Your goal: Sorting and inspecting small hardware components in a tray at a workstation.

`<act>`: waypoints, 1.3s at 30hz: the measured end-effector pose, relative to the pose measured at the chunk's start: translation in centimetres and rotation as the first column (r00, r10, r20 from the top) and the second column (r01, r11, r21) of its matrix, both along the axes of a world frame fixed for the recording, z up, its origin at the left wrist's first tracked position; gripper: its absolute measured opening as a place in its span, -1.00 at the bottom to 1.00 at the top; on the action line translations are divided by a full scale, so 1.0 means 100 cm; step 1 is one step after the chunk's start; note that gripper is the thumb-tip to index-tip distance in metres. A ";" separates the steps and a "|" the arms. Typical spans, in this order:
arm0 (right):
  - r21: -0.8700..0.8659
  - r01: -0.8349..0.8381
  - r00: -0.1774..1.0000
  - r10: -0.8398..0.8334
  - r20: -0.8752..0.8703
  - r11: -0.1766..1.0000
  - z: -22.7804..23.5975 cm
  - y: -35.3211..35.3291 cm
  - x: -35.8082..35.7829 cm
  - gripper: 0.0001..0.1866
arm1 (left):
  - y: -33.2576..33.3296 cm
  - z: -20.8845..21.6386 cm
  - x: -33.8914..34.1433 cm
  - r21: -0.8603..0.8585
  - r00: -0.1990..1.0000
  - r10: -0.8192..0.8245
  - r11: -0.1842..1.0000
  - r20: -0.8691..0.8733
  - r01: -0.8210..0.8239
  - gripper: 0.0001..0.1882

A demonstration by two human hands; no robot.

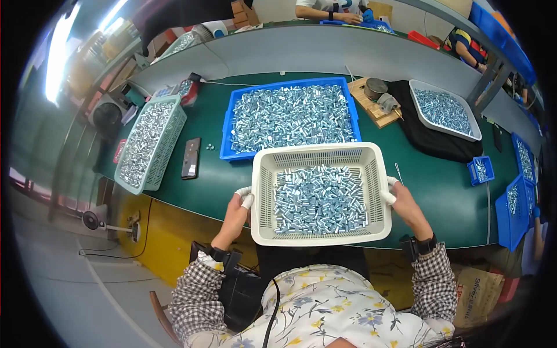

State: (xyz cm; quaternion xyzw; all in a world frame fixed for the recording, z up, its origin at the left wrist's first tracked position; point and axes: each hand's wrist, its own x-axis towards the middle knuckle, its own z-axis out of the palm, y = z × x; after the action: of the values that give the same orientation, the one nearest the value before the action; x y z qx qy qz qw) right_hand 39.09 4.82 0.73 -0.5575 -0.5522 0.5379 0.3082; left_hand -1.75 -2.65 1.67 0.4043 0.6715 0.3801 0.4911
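Note:
A cream slotted plastic basket [380,223] is held between my two hands at the table's near edge. Many small silvery metal cylinders [319,200] lie spread over its bottom. My left hand [233,217] grips the basket's left side, and my right hand [406,203] grips its right side; both have white coverings on fingertips. Part of the fingers is hidden by the basket walls. Just beyond the basket sits a blue tray [228,139], filled with similar metal pieces, its near right edge partly covered by the basket.
On the green table [447,197], a pale green basket [165,148] of cylinders and a phone [191,158] lie left. A wooden board with metal fixture [377,104], white tray [477,130] and small blue bin [490,174] are right. Across the grey partition [267,55], another person works.

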 end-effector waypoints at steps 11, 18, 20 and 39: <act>-0.028 0.090 0.995 -0.089 0.053 0.996 0.023 0.007 -0.027 -0.59 | 0.034 0.000 0.029 0.049 0.947 0.165 0.981 0.275 -0.185 -0.69; 0.187 0.236 0.971 -0.237 -0.018 0.954 0.029 -0.045 -0.029 -0.59 | -0.001 -0.001 0.036 0.080 0.925 0.237 0.959 0.296 -0.271 -0.70; 0.142 0.222 0.974 -0.226 0.011 0.965 0.032 -0.032 -0.025 -0.59 | 0.014 0.014 0.026 0.018 0.905 0.209 0.973 0.371 -0.232 -0.69; 0.178 0.196 0.980 -0.187 -0.064 0.964 0.032 -0.035 -0.029 -0.55 | 0.013 -0.004 0.028 0.075 0.912 0.208 0.965 0.354 -0.250 -0.69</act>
State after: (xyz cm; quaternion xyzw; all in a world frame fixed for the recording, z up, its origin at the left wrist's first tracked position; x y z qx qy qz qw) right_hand 36.20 1.34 3.89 -0.5648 -0.5355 0.4652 0.4217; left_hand 1.04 -1.39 1.29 0.2787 0.5947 0.5388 0.5276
